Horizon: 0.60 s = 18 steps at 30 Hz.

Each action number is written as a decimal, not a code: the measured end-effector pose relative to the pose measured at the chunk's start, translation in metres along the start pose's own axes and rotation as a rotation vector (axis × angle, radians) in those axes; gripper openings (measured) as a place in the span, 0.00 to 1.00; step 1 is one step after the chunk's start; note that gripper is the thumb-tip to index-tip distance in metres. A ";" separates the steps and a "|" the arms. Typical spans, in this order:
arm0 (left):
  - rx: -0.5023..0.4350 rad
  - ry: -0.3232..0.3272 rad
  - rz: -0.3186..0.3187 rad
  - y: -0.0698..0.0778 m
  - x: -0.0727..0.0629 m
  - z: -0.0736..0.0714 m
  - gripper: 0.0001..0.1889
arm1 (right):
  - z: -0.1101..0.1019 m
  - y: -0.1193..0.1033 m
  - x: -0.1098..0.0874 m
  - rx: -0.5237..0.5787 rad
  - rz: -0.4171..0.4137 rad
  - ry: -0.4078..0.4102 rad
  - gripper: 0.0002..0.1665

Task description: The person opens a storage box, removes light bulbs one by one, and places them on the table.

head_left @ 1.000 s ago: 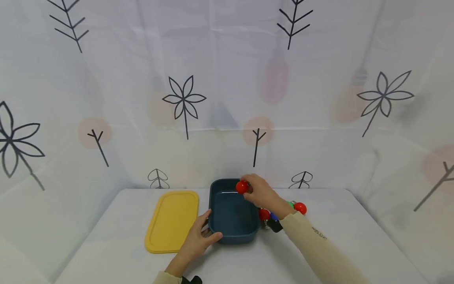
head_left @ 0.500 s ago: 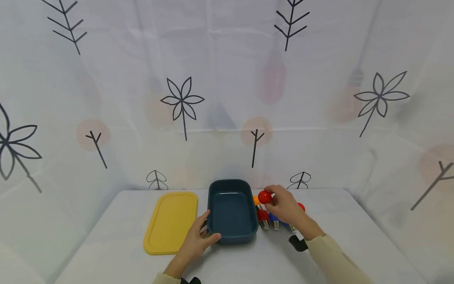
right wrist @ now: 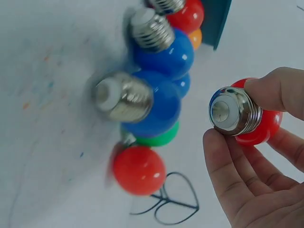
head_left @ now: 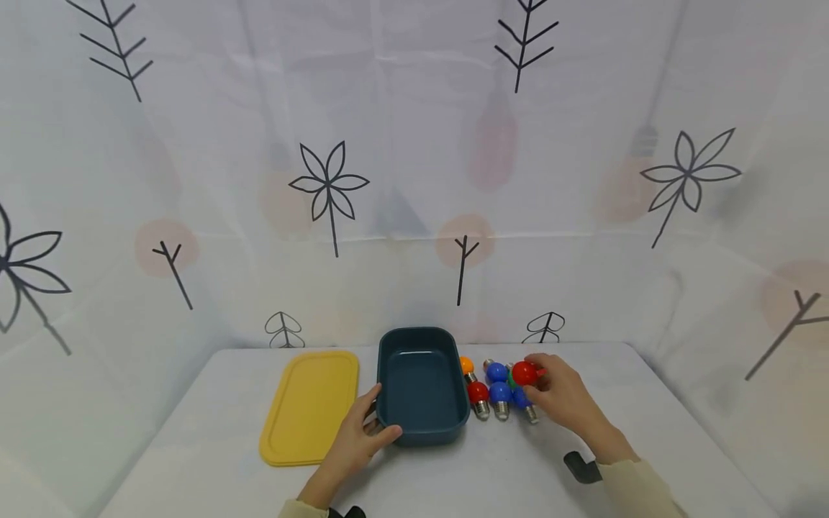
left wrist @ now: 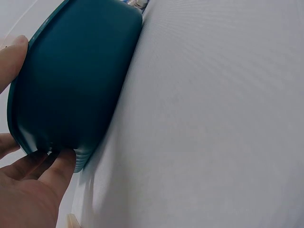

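My right hand (head_left: 563, 396) pinches a red light bulb (head_left: 524, 373) above the bulbs on the table's right side. In the right wrist view, thumb and fingertips hold this bulb's metal screw base (right wrist: 230, 112), which faces the camera. My left hand (head_left: 352, 439) grips the near left corner of a dark teal box (head_left: 424, 437), with the thumb on its front and fingers along its left side. Seen from the left wrist, several fingertips press the box's outer wall (left wrist: 71, 76). No bulbs show inside the box.
Right of the box lie an orange bulb (head_left: 466, 365), a red bulb (head_left: 478, 392), several blue bulbs (head_left: 500, 392) and a green bulb (right wrist: 156, 137). Another red bulb (right wrist: 139, 170) lies beyond the green one. A yellow lid (head_left: 311, 406) lies left of the box. Patterned cloth (head_left: 401, 280) hangs behind.
My right hand has carried the red bulb rightward, from over the box's far right corner to above the grouped bulbs. My left hand stays at the box's corner.
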<state>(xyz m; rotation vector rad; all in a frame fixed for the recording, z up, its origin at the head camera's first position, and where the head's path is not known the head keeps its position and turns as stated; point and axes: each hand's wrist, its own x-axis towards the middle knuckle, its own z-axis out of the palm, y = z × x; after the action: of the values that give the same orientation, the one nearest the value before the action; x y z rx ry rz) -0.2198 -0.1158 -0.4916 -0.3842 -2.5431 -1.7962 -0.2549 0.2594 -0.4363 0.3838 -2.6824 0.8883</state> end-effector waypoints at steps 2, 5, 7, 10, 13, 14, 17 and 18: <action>-0.005 0.000 -0.001 0.000 0.000 0.000 0.47 | -0.001 0.007 -0.004 -0.002 0.020 0.001 0.30; -0.003 0.001 0.001 -0.001 0.000 0.000 0.47 | -0.002 0.016 -0.007 -0.003 0.062 -0.001 0.30; -0.001 0.003 0.005 -0.002 0.000 -0.001 0.47 | -0.001 0.020 -0.008 -0.002 0.088 -0.011 0.30; 0.005 0.004 0.010 -0.002 0.000 0.000 0.46 | 0.000 0.023 -0.008 -0.004 0.128 -0.036 0.30; 0.004 0.004 0.009 -0.003 0.000 0.000 0.46 | 0.001 0.027 -0.009 -0.011 0.159 -0.051 0.31; 0.003 0.004 0.010 -0.002 0.000 0.000 0.46 | 0.001 0.027 -0.009 -0.013 0.166 -0.052 0.31; 0.004 0.005 0.015 -0.002 0.000 0.000 0.46 | 0.002 0.029 -0.010 -0.030 0.185 -0.051 0.31; 0.005 0.005 0.016 -0.002 0.000 0.000 0.46 | 0.003 0.030 -0.010 -0.036 0.193 -0.052 0.31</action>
<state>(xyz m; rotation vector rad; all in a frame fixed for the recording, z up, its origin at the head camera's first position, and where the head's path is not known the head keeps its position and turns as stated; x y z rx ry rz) -0.2202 -0.1159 -0.4934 -0.3982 -2.5336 -1.7832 -0.2561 0.2826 -0.4583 0.1425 -2.8151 0.8925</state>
